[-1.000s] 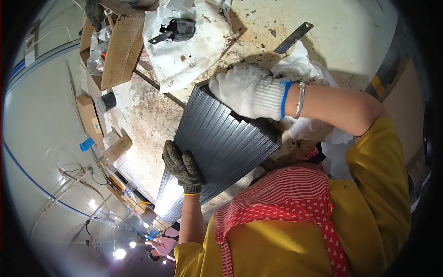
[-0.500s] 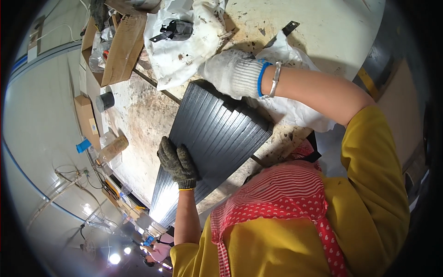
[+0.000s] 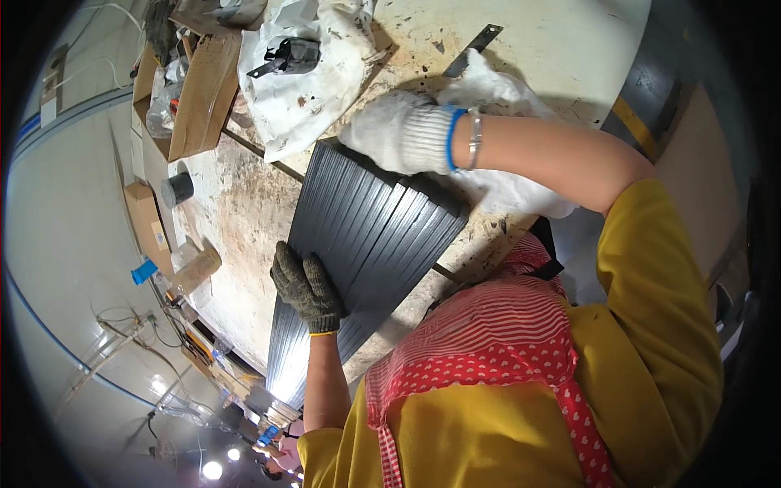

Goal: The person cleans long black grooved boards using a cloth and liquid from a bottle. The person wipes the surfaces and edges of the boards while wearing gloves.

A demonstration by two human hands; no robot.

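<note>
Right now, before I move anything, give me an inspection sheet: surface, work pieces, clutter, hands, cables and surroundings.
Surface: pale worktable, stained brown and black.
Work pieces: long black strips, packed side by side, ends uneven near the right hand.
Clutter: open cardboard box with plastic inside; black container on a white cloth; dark cylindrical pot; flat black bar.
Hands: left, dark-gloved, flat on the strips; right, white-gloved, at their ends, grip hidden.
Cables: tangled cables beyond the table's left side.
Surroundings: lit lamp, person in pink lower left; yellow floor stripe at right.
</note>
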